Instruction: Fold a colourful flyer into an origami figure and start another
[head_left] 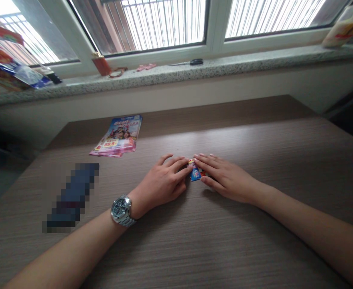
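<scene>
A small folded paper leaflet point(195, 174), glossy with blue, red and yellow print, lies on the table between my hands. My left hand point(167, 176) comes at it from the left, index and middle fingertips pressing its left edge and the thumb tucked underneath the palm. A metal watch point(122, 209) is on that wrist. From the right, my right hand point(224, 176) lies over the paper with its fingers stretched out flat, covering the upper and right part. The thumb of that hand rests near the lower right corner.
A stack of printed flyers point(119, 136) sits at the back left of the brown table point(254, 132). Nearer is a dark pixelated object point(74, 196). On the stone sill point(230, 68) are scissors point(196, 62), a red-brown case point(102, 65), pink pieces and bags.
</scene>
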`<action>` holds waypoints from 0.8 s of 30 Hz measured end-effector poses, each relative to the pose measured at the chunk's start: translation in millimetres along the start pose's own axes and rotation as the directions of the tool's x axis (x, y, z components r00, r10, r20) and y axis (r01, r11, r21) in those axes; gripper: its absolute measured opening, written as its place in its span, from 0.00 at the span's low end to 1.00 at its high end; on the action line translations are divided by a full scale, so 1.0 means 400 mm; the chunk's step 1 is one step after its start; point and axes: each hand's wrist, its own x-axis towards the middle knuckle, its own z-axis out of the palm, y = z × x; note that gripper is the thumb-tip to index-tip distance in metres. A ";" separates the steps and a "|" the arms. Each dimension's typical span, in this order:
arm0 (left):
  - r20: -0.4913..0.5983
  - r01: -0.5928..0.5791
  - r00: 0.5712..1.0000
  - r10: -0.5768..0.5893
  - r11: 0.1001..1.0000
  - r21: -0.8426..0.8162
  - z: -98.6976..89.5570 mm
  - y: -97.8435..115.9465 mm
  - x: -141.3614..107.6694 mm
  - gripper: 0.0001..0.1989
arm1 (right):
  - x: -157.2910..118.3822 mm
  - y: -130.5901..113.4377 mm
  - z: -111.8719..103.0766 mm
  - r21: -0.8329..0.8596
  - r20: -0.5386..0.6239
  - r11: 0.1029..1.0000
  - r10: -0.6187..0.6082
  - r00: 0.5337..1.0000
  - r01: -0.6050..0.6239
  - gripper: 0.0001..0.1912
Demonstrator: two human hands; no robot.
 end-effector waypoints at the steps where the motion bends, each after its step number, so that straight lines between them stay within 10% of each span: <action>1: 0.000 -0.001 1.000 0.001 1.000 -0.007 0.002 0.001 0.000 0.23 | 0.002 -0.002 0.001 -0.005 -0.004 1.000 0.010 1.000 -0.010 0.32; 24: -0.003 0.024 1.000 -0.025 0.996 -0.087 0.004 0.017 0.000 0.26 | 0.004 0.020 -0.009 -0.026 -0.031 0.995 0.095 0.995 -0.096 0.28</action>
